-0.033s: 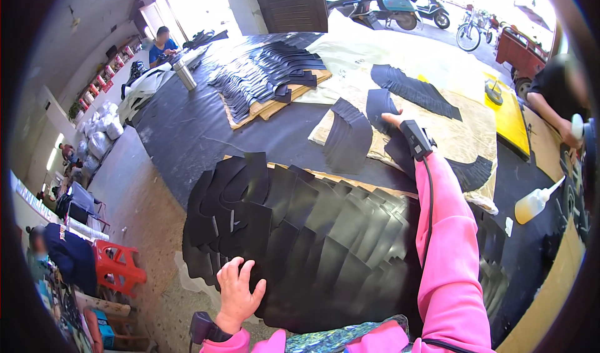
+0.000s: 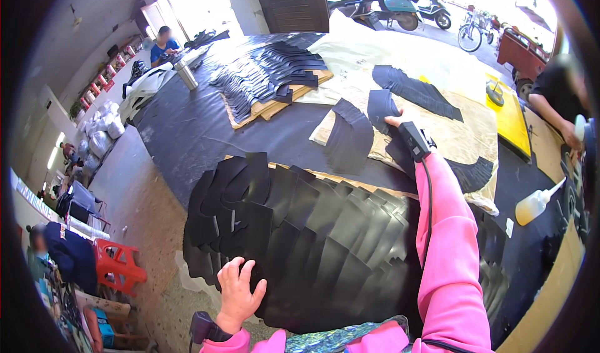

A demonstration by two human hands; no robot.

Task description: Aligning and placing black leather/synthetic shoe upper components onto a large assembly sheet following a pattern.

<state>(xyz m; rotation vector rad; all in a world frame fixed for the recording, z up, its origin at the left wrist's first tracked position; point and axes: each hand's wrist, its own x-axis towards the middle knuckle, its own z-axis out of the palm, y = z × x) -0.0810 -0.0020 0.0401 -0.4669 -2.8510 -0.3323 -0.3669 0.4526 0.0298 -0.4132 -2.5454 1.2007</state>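
My left hand [image 2: 240,293] is open, fingers spread, over the near left edge of a wide layered spread of black, flat, leather-like cut pieces [image 2: 325,240]. It holds nothing. Farther away, my right hand [image 2: 394,120] pinches the lower right edge of a dark curved cut piece [image 2: 380,104]; the wrist device hides part of this hand. Beneath lies a tan cloth-covered board [image 2: 400,147]. Around the hand are fanned stacks of similar pieces: one to the left [image 2: 349,134], one beyond [image 2: 419,92], and one to the near right [image 2: 473,173], partly behind my pink sleeve.
Another board of overlapping dark strips [image 2: 269,72] lies at the far left of the black-covered table, near a steel flask [image 2: 185,75]. On the right are a squeeze bottle [image 2: 534,206], a yellow board [image 2: 509,119] and a co-worker's arm [image 2: 556,119]. A red stool [image 2: 119,265] stands on the floor.
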